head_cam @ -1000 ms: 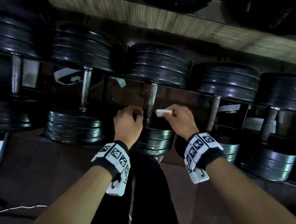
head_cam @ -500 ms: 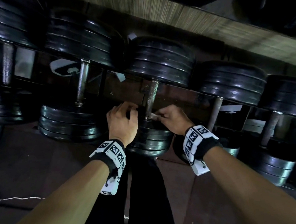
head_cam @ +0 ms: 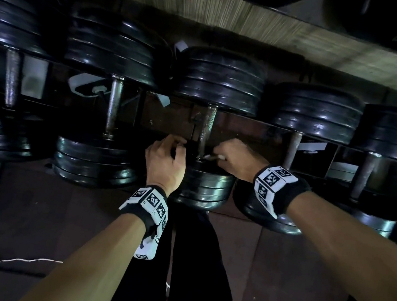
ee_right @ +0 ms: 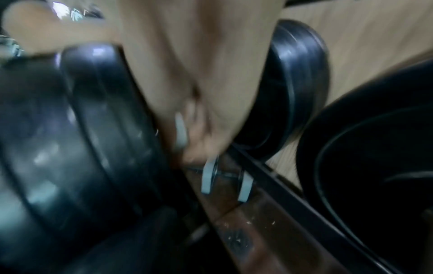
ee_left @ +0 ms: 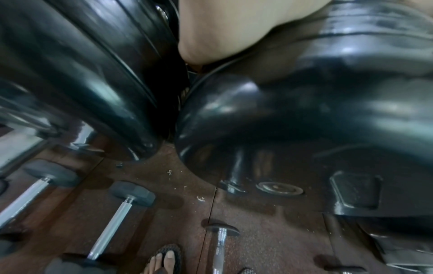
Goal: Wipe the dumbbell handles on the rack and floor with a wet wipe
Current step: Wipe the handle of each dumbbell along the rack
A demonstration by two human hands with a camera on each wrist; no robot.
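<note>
Hands close in low on the middle dumbbell's handle (head_cam: 206, 129). Right hand (head_cam: 237, 158) pinches the folded wet wipe (head_cam: 214, 157) and holds it against the bar's lower end, just above the near plates. Left hand (head_cam: 165, 161) sits curled on the other side of the bar, though whether it grips anything I cannot tell. Progress looks early to middling (nothing shows which bars are clean): rack handles either side and the floor dumbbells (ee_left: 117, 222) still wait.

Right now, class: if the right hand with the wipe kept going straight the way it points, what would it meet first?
Most likely the middle dumbbell's handle, near its lower end; the right hand already has the wipe beside it. Depth is unclear.
</note>
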